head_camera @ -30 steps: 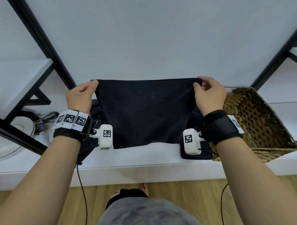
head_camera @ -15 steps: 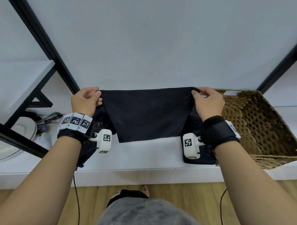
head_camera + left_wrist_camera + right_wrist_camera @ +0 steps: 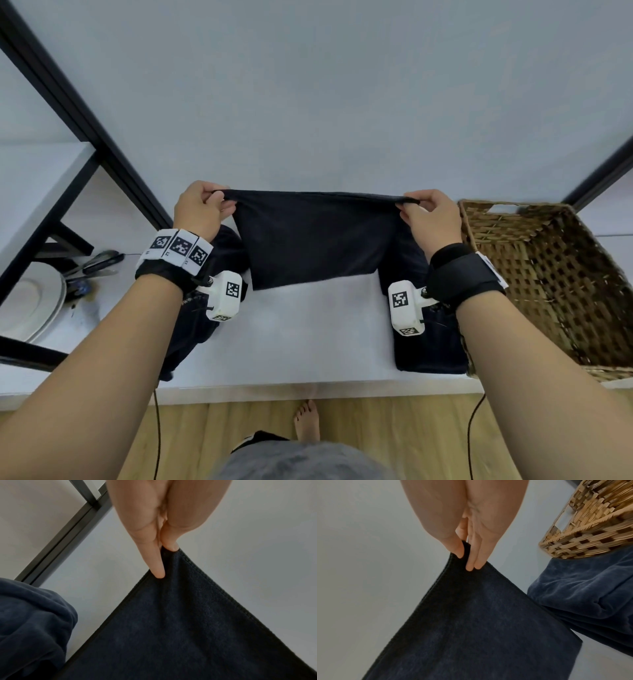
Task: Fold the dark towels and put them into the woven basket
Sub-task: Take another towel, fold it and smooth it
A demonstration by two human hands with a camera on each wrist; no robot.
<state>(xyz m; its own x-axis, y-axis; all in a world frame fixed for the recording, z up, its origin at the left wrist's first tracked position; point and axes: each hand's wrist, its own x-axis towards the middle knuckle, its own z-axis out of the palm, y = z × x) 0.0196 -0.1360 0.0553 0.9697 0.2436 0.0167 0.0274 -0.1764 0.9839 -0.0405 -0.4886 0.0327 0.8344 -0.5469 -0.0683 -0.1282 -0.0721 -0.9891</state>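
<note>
Counting three dark towels: you hold one towel (image 3: 313, 236) stretched above the counter (image 3: 308, 325), a crumpled pile (image 3: 191, 318) lies toward its left edge, and a folded towel (image 3: 430, 346) touches the basket (image 3: 548, 267) at its right end. Your left hand (image 3: 198, 209) and right hand (image 3: 433, 216) each pinch a top corner, thumb against fingers, knuckles up.

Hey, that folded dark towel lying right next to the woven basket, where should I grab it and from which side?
I'd take the folded towel by its near end, coming from the table's front edge. That end lies flat and exposed, while its right side sits against the woven basket. Both hands are busy: left hand and right hand pinch the held towel.
</note>
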